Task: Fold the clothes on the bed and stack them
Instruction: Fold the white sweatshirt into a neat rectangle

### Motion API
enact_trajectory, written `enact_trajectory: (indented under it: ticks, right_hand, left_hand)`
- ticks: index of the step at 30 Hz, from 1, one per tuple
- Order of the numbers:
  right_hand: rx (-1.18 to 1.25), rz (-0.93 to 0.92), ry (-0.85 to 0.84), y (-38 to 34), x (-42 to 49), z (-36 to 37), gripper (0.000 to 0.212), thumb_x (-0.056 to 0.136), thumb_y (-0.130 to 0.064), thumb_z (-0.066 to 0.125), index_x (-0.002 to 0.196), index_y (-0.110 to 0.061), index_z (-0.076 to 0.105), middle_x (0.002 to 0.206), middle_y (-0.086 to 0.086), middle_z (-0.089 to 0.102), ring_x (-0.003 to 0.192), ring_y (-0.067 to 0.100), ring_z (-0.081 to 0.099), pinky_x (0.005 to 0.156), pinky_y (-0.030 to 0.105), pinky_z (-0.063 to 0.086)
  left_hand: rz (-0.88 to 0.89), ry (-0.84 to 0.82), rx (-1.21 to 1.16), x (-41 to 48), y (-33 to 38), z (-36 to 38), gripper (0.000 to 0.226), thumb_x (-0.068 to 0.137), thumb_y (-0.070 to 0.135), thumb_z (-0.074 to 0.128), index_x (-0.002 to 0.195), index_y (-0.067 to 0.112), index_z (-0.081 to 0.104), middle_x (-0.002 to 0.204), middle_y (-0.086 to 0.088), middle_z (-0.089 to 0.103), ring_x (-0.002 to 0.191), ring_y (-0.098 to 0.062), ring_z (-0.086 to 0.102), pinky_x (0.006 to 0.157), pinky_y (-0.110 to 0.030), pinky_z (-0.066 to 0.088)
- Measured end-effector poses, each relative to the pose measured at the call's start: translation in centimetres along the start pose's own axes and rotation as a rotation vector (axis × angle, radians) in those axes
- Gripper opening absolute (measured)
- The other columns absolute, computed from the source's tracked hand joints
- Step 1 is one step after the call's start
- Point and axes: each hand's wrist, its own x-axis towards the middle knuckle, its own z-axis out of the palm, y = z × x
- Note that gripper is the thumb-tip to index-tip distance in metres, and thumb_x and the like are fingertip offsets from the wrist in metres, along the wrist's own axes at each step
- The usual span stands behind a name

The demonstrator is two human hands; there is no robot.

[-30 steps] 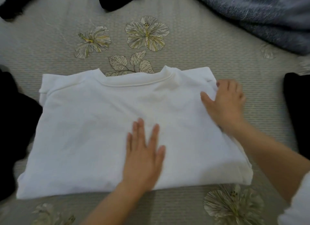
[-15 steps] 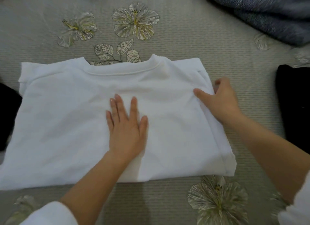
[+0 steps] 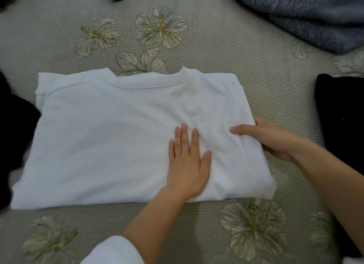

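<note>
White shirt (image 3: 108,135) lying partly folded on the bed (image 3: 216,47), collar away from the person. The left hand (image 3: 187,165) is pressing flat on the shirt, fingers straight. The right hand (image 3: 269,137) is pinching the shirt's right edge, thumb on top. Probable step: folding the right side over. The flat hand is marking the crease, and lifting the edge evenly should keep the layers aligned. A black garment (image 3: 13,126) is lying against the left edge and could catch in a later fold. A second black garment (image 3: 340,116) and a blue blanket (image 3: 305,13) are lying apart from the shirt.

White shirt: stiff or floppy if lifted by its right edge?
Probably floppy: the white shirt wrinkles near the right hand gripping its edge. Likely light: thin layers lie flat. Would likely sag beyond the flat left hand.
</note>
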Motion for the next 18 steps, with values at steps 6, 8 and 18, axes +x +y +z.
enact_trajectory:
  ticks: [6,8,18]
  right_hand:
    - [0.012,-0.068,-0.099,-6.3,-3.4,4.3,0.027,0.086,-0.012,0.062,0.112,-0.016,0.064,0.103,0.000,0.074,0.096,0.020,0.070,0.088,0.036,0.054]
    - [0.012,-0.116,-0.119,-8.3,-4.2,6.6,0.027,0.086,-0.009,0.061,0.112,-0.017,0.063,0.106,0.004,0.073,0.099,0.023,0.069,0.085,0.037,0.053]
    - [0.099,-0.284,-0.071,-15.5,-2.5,24.2,0.043,0.081,-0.001,0.060,0.120,-0.020,0.057,0.112,0.011,0.068,0.100,0.029,0.066,0.086,0.044,0.054]
  left_hand:
    - [-0.187,0.063,-0.072,-1.4,-5.7,-7.2,0.057,0.101,0.044,0.024,0.151,0.034,0.001,0.157,-0.001,-0.025,0.140,-0.017,-0.032,0.108,-0.035,-0.024]
    - [-0.246,0.119,0.036,-2.1,-9.0,-9.4,0.058,0.100,0.044,0.023,0.151,0.033,-0.002,0.156,-0.003,-0.027,0.140,-0.020,-0.033,0.108,-0.038,-0.024]
    - [-0.493,0.095,-1.216,-6.2,-20.5,-19.2,0.035,0.100,0.040,0.035,0.126,0.031,0.056,0.136,0.006,0.054,0.125,-0.009,0.048,0.107,-0.032,0.036]
